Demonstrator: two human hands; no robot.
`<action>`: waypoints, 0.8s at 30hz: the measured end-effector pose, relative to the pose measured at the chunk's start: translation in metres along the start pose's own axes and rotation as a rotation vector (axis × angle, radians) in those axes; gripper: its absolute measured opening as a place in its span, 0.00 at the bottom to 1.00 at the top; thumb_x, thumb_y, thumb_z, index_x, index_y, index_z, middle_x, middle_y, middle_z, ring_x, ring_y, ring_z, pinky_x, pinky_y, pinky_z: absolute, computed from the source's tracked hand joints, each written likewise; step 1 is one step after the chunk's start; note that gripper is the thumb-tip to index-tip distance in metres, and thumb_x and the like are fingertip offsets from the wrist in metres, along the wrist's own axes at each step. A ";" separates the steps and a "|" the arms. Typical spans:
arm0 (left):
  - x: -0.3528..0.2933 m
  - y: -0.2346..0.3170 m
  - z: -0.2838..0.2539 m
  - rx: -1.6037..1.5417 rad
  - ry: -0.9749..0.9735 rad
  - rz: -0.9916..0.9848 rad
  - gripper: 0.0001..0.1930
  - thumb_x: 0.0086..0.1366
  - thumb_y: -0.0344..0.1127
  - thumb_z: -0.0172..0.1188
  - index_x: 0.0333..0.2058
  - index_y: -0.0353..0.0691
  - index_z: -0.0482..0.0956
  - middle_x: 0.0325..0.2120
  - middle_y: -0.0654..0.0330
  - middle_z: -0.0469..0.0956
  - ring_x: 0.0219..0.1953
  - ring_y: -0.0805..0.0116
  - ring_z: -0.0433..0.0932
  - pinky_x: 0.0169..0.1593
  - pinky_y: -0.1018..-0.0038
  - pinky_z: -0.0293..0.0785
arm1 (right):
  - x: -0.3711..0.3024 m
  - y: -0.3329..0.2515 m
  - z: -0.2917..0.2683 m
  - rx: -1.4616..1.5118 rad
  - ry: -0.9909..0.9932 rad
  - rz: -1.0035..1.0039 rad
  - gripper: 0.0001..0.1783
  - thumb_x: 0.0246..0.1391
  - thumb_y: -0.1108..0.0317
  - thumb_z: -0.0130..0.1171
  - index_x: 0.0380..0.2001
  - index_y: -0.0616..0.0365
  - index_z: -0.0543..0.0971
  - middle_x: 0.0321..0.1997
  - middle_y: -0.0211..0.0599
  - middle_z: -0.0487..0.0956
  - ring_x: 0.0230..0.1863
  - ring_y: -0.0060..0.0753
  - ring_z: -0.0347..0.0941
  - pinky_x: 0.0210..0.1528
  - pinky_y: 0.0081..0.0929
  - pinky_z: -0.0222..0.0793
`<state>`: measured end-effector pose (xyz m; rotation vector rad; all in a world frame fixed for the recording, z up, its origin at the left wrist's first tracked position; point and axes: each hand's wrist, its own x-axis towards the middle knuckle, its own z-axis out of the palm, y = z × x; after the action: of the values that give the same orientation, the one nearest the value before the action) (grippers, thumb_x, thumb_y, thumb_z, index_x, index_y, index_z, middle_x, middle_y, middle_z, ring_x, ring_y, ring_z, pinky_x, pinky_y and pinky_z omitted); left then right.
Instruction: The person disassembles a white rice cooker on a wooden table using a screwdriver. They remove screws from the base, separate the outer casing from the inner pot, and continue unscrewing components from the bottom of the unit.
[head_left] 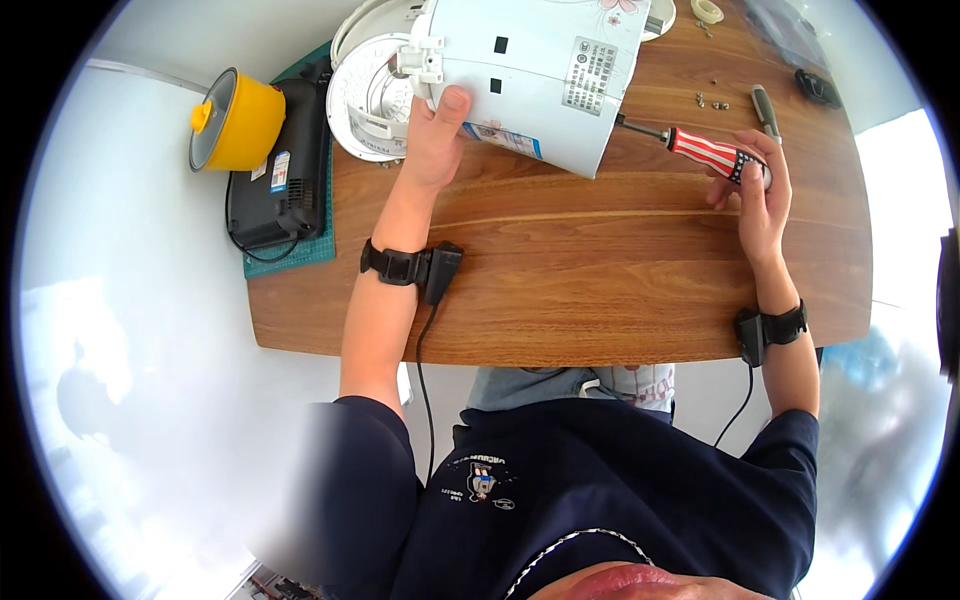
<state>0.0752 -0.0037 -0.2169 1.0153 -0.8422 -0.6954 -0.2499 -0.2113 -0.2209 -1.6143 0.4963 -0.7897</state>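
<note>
A pale blue cylindrical appliance housing [540, 75], probably from an electric hot-water pot, lies on its side at the far middle of the table. It has pink flowers, a grey rating label and a white hinge-like bracket. My left hand [437, 135] grips its left end, thumb on the near side, the other fingers mostly hidden behind it. In my right hand [755, 185] is a screwdriver [705, 150] with a red-and-white striped, star-patterned handle. Its shaft points left to the housing's right end; whether the tip sits in a screw cannot be seen.
A white round lid part [375, 100] sits left of the housing. Farther left, a yellow pot [245, 125] and a black appliance [285, 190] rest on a green mat [325, 245]. Loose screws [715, 104], a grey-handled tool [766, 112], a tape roll [707, 11] and a black object [818, 88] lie at right.
</note>
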 end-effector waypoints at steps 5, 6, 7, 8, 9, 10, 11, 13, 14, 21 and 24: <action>-0.003 -0.019 -0.014 0.111 -0.028 -0.095 0.42 0.70 0.63 0.58 0.70 0.38 0.60 0.65 0.59 0.69 0.66 0.61 0.69 0.66 0.58 0.66 | -0.002 0.004 -0.006 0.016 0.022 -0.009 0.19 0.73 0.59 0.53 0.55 0.64 0.69 0.43 0.45 0.83 0.31 0.26 0.75 0.33 0.23 0.71; -0.006 -0.028 -0.022 0.113 -0.010 -0.100 0.42 0.70 0.63 0.58 0.71 0.39 0.59 0.66 0.59 0.68 0.66 0.60 0.68 0.67 0.57 0.66 | -0.002 0.003 -0.005 0.017 0.047 -0.010 0.17 0.72 0.61 0.54 0.54 0.64 0.70 0.41 0.43 0.83 0.31 0.25 0.76 0.33 0.22 0.72; -0.006 -0.030 -0.023 0.095 -0.004 -0.103 0.43 0.70 0.63 0.58 0.72 0.40 0.58 0.67 0.60 0.67 0.67 0.60 0.67 0.67 0.56 0.65 | -0.001 0.000 0.000 0.015 0.073 -0.012 0.16 0.71 0.63 0.55 0.52 0.64 0.71 0.40 0.41 0.83 0.32 0.23 0.76 0.33 0.21 0.73; -0.003 -0.029 -0.019 0.074 -0.004 -0.107 0.43 0.70 0.64 0.58 0.72 0.42 0.57 0.68 0.60 0.66 0.68 0.59 0.66 0.68 0.55 0.64 | -0.001 0.000 0.000 0.010 0.108 -0.013 0.14 0.71 0.65 0.57 0.50 0.64 0.72 0.38 0.39 0.83 0.32 0.22 0.77 0.34 0.21 0.73; -0.005 -0.026 -0.015 0.035 -0.015 -0.113 0.44 0.70 0.64 0.58 0.73 0.43 0.56 0.69 0.61 0.65 0.69 0.59 0.65 0.68 0.54 0.63 | -0.001 0.002 -0.004 0.014 0.070 -0.020 0.13 0.69 0.67 0.59 0.50 0.63 0.73 0.38 0.36 0.82 0.33 0.22 0.78 0.35 0.20 0.74; -0.008 -0.020 -0.012 0.000 -0.020 -0.116 0.44 0.69 0.64 0.58 0.74 0.44 0.55 0.69 0.62 0.64 0.70 0.58 0.64 0.69 0.53 0.62 | -0.003 0.001 -0.005 0.013 0.053 -0.022 0.13 0.69 0.67 0.59 0.50 0.63 0.73 0.38 0.36 0.82 0.34 0.22 0.78 0.36 0.20 0.75; -0.011 -0.020 -0.014 -0.006 -0.011 -0.126 0.45 0.69 0.65 0.59 0.74 0.45 0.55 0.70 0.62 0.64 0.70 0.58 0.63 0.70 0.53 0.61 | -0.002 -0.001 -0.005 0.016 0.036 -0.025 0.13 0.69 0.68 0.59 0.50 0.62 0.73 0.38 0.36 0.82 0.34 0.22 0.78 0.36 0.20 0.75; -0.014 -0.023 -0.021 -0.010 0.007 -0.148 0.45 0.68 0.65 0.59 0.74 0.46 0.55 0.70 0.63 0.63 0.71 0.58 0.61 0.71 0.51 0.59 | -0.004 0.001 -0.007 0.047 0.010 -0.030 0.14 0.68 0.68 0.61 0.51 0.61 0.73 0.40 0.36 0.82 0.37 0.22 0.80 0.39 0.21 0.77; -0.014 -0.024 -0.022 -0.046 -0.023 -0.143 0.45 0.68 0.64 0.60 0.73 0.44 0.55 0.69 0.62 0.64 0.71 0.58 0.63 0.70 0.52 0.61 | -0.006 -0.001 -0.008 0.051 0.016 -0.026 0.14 0.68 0.68 0.61 0.52 0.61 0.73 0.41 0.36 0.83 0.37 0.23 0.80 0.39 0.21 0.77; -0.015 -0.022 -0.023 -0.057 -0.067 -0.144 0.45 0.68 0.65 0.58 0.73 0.43 0.55 0.70 0.59 0.63 0.71 0.54 0.61 0.72 0.50 0.57 | -0.012 -0.002 -0.007 0.068 0.056 -0.047 0.24 0.68 0.64 0.60 0.63 0.59 0.70 0.49 0.38 0.81 0.47 0.22 0.78 0.51 0.23 0.77; -0.019 -0.018 -0.021 -0.024 -0.021 -0.137 0.43 0.70 0.65 0.55 0.73 0.43 0.56 0.70 0.59 0.62 0.70 0.55 0.61 0.71 0.50 0.57 | -0.012 -0.025 -0.015 -0.035 -0.045 0.033 0.26 0.67 0.70 0.62 0.63 0.60 0.66 0.49 0.35 0.78 0.52 0.22 0.77 0.49 0.20 0.78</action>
<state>0.0816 0.0138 -0.2445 1.0526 -0.7862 -0.8322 -0.2712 -0.2084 -0.1986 -1.6486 0.5056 -0.7222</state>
